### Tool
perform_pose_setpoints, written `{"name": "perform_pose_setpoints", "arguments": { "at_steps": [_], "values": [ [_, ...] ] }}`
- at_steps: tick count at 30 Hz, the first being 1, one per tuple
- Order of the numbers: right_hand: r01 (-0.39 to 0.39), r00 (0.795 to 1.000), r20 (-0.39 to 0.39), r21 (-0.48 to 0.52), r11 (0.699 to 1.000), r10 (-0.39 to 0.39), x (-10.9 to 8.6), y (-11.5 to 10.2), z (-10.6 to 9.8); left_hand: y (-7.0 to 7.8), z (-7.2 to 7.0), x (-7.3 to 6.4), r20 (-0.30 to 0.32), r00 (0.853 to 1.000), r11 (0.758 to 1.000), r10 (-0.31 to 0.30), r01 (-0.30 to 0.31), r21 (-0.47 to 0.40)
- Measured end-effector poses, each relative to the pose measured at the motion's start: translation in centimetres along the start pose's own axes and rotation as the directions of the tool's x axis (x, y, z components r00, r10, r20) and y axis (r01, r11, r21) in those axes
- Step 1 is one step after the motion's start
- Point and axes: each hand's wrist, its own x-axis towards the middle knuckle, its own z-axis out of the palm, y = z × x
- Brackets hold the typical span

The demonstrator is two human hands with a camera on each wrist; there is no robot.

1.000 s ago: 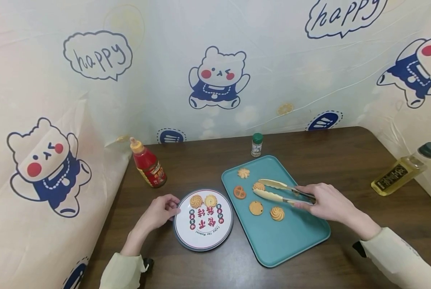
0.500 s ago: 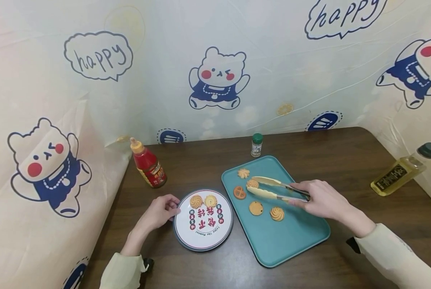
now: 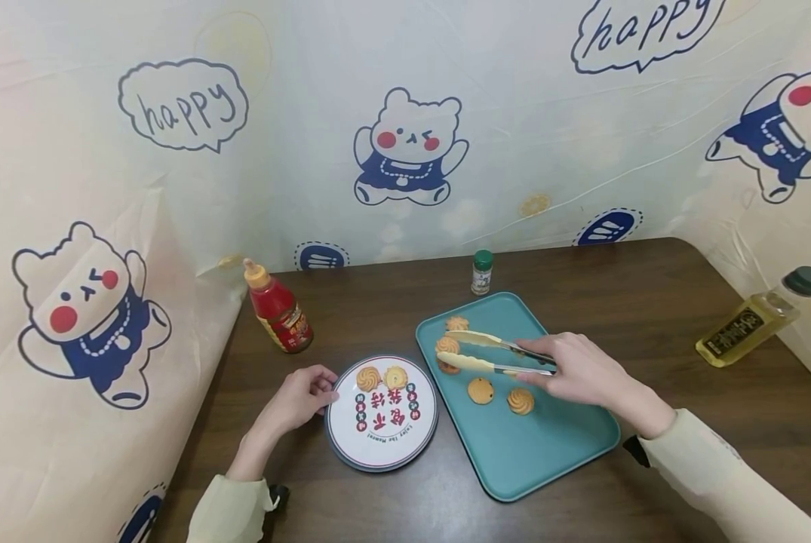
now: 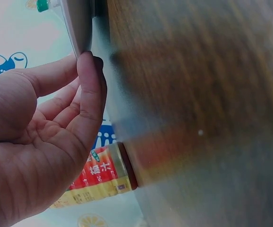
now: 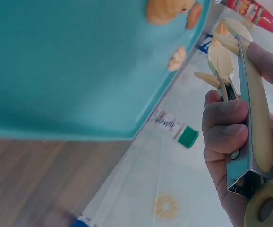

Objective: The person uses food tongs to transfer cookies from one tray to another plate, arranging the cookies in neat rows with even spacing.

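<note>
My left hand [image 3: 305, 396] pinches the left rim of a white plate [image 3: 385, 451] with red and green lettering; in the left wrist view the thumb and finger [image 4: 91, 80] meet at its edge. Two round cookies [image 3: 382, 378] lie on that plate. Metal tongs with cream tips [image 3: 476, 363] are gripped by my right hand [image 3: 582, 369], over the teal tray [image 3: 554, 445]. Between the tong tips is a swirl cookie [image 3: 448, 345], also visible in the right wrist view. A pretzel [image 3: 449, 369] is mostly hidden behind the tongs. Other cookies [image 3: 481, 391] lie on the tray.
A red sauce bottle [image 3: 279, 311] stands beyond my left hand. Behind the tray is a small green-capped shaker [image 3: 482, 273]. An oil bottle [image 3: 751, 324] stands at the far right. A printed cloth [image 3: 296, 151] hangs behind the brown table [image 3: 622, 294].
My right hand has moved left with the tongs, carrying the swirl cookie across the tray until it overlaps the pretzel in view. My left hand stays at the plate's rim.
</note>
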Motion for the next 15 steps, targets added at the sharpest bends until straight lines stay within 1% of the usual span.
{"name": "perform_pose_setpoints", "arguments": {
  "at_steps": [7, 8, 12, 15],
  "values": [
    [0.08, 0.997, -0.001, 0.0, 0.997, -0.08, 1.6, -2.1, 0.8, -0.1, 0.1, -0.1, -0.002, 1.0, 1.0, 0.013, -0.013, 0.005],
    [0.09, 0.996, 0.001, -0.002, 0.996, -0.09, 1.9, -2.4, 0.9, -0.1, 0.1, 0.0, -0.003, 1.0, 1.0, 0.008, -0.008, 0.002],
    [0.123, 0.992, 0.017, -0.013, 0.992, -0.123, 2.9, -3.8, 1.5, 0.0, 0.0, -0.1, -0.001, 1.0, 1.0, 0.008, -0.008, 0.002],
    [0.139, 0.99, 0.035, -0.004, 0.99, -0.139, 3.4, -4.8, 2.2, 0.1, -0.1, -0.2, 0.002, 1.0, 1.0, 0.009, -0.009, -0.001]
  ]
}}
